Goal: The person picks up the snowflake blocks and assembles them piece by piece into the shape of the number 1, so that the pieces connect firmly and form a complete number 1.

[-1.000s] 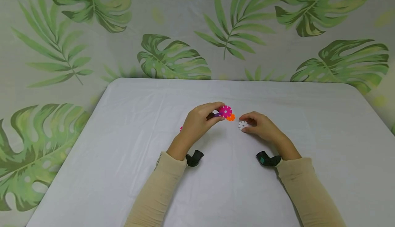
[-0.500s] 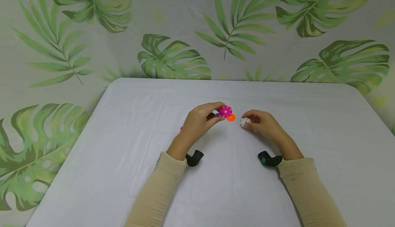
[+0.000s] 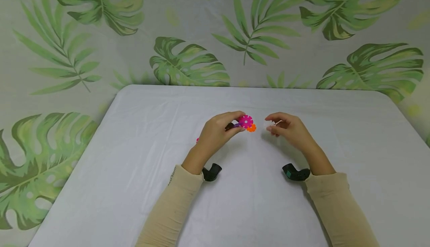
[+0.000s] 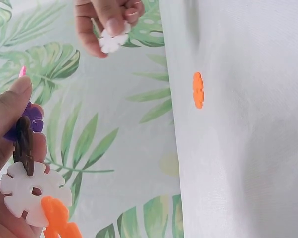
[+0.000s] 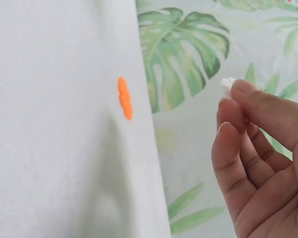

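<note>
My left hand [image 3: 216,129] grips a string of interlocking notched plastic discs. A pink disc [image 3: 246,121] shows at its fingertips in the head view. The left wrist view shows a purple disc [image 4: 36,119], a brown disc [image 4: 23,148], a white disc [image 4: 21,191] and an orange disc [image 4: 55,213] slotted together along the palm. Across a gap, my right hand [image 3: 289,127] pinches a separate white disc [image 4: 109,42] between thumb and forefinger. Only a small edge of that white disc [image 5: 226,86] peeks past the thumb in the right wrist view.
An orange disc [image 4: 198,90] lies on the white-covered table [image 3: 134,135], also visible from the right wrist. A bit of pink [image 3: 197,140] peeks out beside the left wrist. Black wrist cameras [image 3: 212,172] sit at both cuffs. A leaf-print backdrop [image 3: 188,15] hangs behind the table.
My right hand has drifted slightly right and farther toward the table's back, lifting the white disc. The disc's face, plain before, is now faint in the head view. The left hand stays put.
</note>
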The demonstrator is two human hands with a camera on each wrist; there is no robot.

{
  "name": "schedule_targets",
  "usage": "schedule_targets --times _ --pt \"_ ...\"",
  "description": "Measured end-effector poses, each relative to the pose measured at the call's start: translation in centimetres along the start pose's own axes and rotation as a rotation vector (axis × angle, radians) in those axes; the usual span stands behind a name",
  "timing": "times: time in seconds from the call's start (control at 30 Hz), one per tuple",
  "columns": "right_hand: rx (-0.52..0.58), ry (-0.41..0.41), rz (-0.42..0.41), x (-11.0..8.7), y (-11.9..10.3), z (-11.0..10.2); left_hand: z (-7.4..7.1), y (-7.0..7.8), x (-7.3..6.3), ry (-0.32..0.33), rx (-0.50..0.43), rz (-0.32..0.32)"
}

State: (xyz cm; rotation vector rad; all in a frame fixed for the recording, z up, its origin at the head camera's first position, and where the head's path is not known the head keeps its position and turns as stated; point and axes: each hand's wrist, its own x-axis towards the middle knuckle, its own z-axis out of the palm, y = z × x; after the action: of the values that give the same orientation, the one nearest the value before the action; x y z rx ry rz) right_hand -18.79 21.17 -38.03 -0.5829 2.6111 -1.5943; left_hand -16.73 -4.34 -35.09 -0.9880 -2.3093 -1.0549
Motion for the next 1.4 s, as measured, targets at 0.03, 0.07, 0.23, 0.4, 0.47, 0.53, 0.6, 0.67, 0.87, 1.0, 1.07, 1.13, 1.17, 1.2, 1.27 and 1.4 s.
schedule_targets --times 0.03,0.07,0.23,0.4,0.47,0.53,0.6,0.67,0.87,1.0,1.07,1.13,1.17,1.2,1.27,1.4 --pt "0.005 0.002 -0.009 -0.1 -0.4 0.0 0.0 0.0 0.0 -0.001 0.000 0.000" --pt "0.005 0.003 -0.018 -0.1 -0.9 0.0 0.0 0.0 0.0 -0.001 -0.002 0.002" --pt "-0.008 0.000 -0.072 -0.7 -4.0 0.1 0.0 0.0 0.0 -0.007 -0.003 -0.005" --pt "0.003 0.007 -0.136 -0.9 -5.5 0.1 -0.1 0.1 0.0 -0.011 0.000 -0.012" --pt "0.027 0.008 -0.163 -0.8 -5.2 0.1 -0.1 0.1 0.0 -0.012 0.002 -0.010" --pt "0.048 0.013 -0.184 -0.7 -4.8 0.1 0.0 0.1 0.0 -0.015 0.003 -0.011" --pt "0.066 0.017 -0.198 -0.6 -4.5 0.1 0.0 0.2 0.0 -0.019 0.002 -0.013" --pt "0.074 0.026 -0.206 -0.6 -4.4 0.2 0.1 0.2 0.0 -0.023 0.001 -0.015" --pt "0.108 0.040 -0.220 -0.7 -4.9 0.5 0.1 0.3 0.1 -0.033 -0.016 -0.005" --pt "0.125 0.042 -0.239 -0.8 -5.2 0.6 0.2 0.4 0.2 -0.034 -0.026 0.013" --pt "0.123 0.037 -0.263 -0.8 -5.3 0.6 0.2 0.4 0.2 -0.035 -0.027 0.019" --pt "0.126 0.034 -0.281 -0.8 -5.3 0.7 0.3 0.5 0.2 -0.035 -0.027 0.025" --pt "0.125 0.031 -0.291 -0.9 -5.3 0.7 0.3 0.4 0.2 -0.034 -0.025 0.029" --pt "0.127 0.029 -0.298 -0.9 -5.3 0.7 0.3 0.4 0.2 -0.035 -0.024 0.033" --pt "0.129 0.021 -0.319 -0.9 -5.3 0.7 0.4 0.5 0.2 -0.033 -0.021 0.043" --pt "0.130 0.018 -0.361 -0.9 -5.3 0.9 0.4 0.5 0.2 -0.035 -0.028 0.061"
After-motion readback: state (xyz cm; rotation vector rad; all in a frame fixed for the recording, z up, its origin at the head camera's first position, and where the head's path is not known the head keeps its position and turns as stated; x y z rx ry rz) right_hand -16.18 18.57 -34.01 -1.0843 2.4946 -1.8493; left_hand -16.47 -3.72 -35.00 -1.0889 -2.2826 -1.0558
